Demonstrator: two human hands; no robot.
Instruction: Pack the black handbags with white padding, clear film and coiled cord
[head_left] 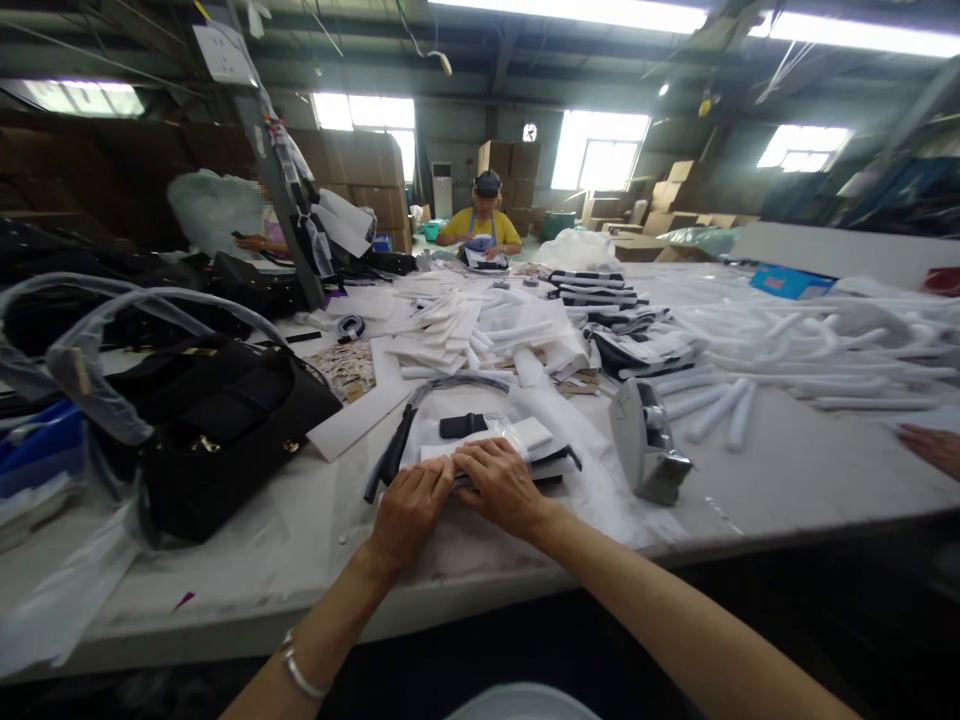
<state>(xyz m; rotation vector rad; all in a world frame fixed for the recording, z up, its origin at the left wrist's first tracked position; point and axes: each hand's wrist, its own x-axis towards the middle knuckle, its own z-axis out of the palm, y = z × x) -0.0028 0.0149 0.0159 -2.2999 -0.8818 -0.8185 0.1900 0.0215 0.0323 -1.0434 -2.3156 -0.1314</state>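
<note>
My left hand point(411, 508) and my right hand point(501, 486) meet near the table's front edge, fingers curled and pressed together over a small bundle. What they pinch is hidden beneath the fingers. White paper point(435, 452) shows just behind my fingertips. A flat black piece point(461, 426) and a folded white piece in clear plastic point(529, 433) lie behind my hands. Around them curves a dark strap point(397, 440) with black ends. To the right stands a grey tape dispenser point(646, 445). At the left a black handbag point(225, 440) has its handles wrapped in clear plastic.
White tubes point(739, 412) and stacked black-and-white pieces point(645, 345) cover the right and back of the table point(795, 470). White sheets point(442, 335) pile up mid-table. A co-worker in yellow point(480, 230) sits opposite; another person's hand point(934, 448) reaches in at right. A post point(281, 170) rises at left.
</note>
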